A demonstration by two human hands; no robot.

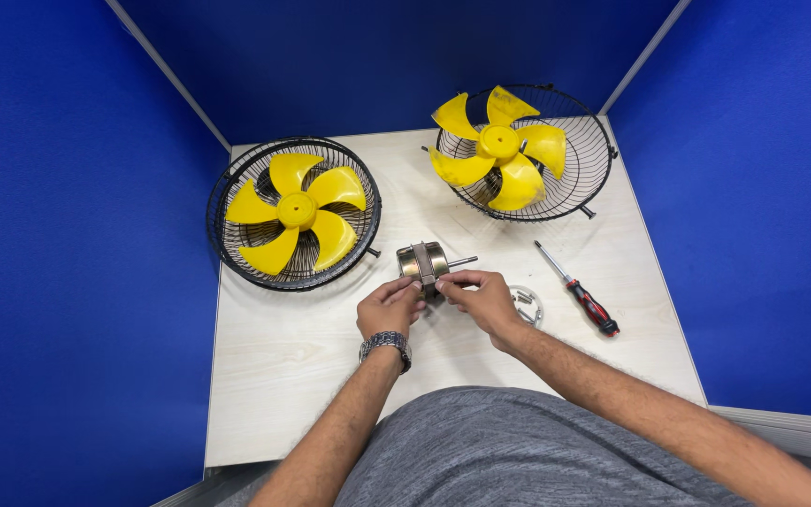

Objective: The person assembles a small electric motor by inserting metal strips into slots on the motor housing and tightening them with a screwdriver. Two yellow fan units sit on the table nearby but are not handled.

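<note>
Nearest the camera, a grey shirt (509, 451) filled the bottom of the view, and both forearms reached forward from it over the pale wooden table (283, 376). The left hand (390, 307), with a metal wristwatch (387, 345) on its wrist, had its fingers curled inward and its fingertips pressed against the near side of a small metal fan motor (423, 262). The right hand (481, 299) met it from the other side, its thumb and forefinger pinched together at the lower front of the motor, the remaining fingers loosely bent. The motor sat on the table near its middle, just beyond both hands, a round brass-coloured body with a grey band across it and a thin shaft sticking out to the right. Just beside the right hand lay a small clear dish (526, 302) holding what seemed to be screws, though they were too small to tell for sure. Farther right rested a screwdriver (577, 289) with a red and black handle, lying at a slant. Beyond the hands, on the left, a black wire fan guard (294, 214) lay flat with a yellow five-blade fan (297, 210) inside it. At the far right a second black wire guard (526, 152) stood tilted, holding another yellow blade (499, 147). Blue partition walls (77, 235) enclosed the table on three sides. No labels or signs could be made out.
</note>
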